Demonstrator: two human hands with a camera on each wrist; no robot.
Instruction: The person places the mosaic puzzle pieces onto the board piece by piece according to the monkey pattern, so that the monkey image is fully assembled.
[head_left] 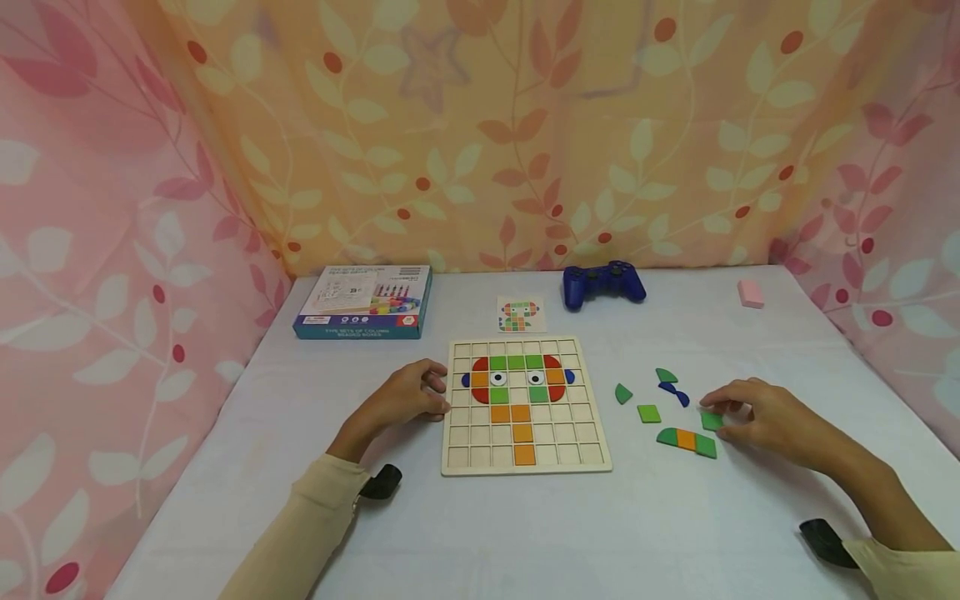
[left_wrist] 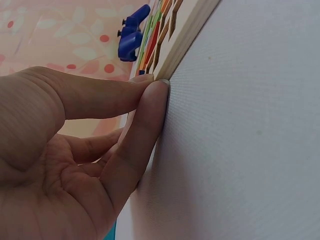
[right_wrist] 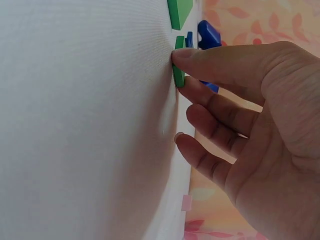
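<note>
A wooden grid board [head_left: 555,457] lies flat on the table, with coloured pieces forming a face and an orange column below it. My left hand [head_left: 405,392] pinches the board's left edge between thumb and forefinger; the left wrist view shows both fingertips [left_wrist: 155,92] at the rim. To the right of the board, my right hand [head_left: 780,417] pinches a green tile [head_left: 711,421] at the table surface, thumb on one side and forefinger on the other. Near it lie an orange tile [head_left: 686,439] between green pieces, a green square [head_left: 648,413], green quarter-rounds [head_left: 623,393] and blue half-rounds [head_left: 673,393].
A pattern card [head_left: 521,316] lies behind the board. Farther back are a blue game controller [head_left: 603,285] and, at left, a flat printed box [head_left: 363,302]. A pink block [head_left: 750,293] sits at the far right. Patterned curtains [head_left: 480,133] border the table.
</note>
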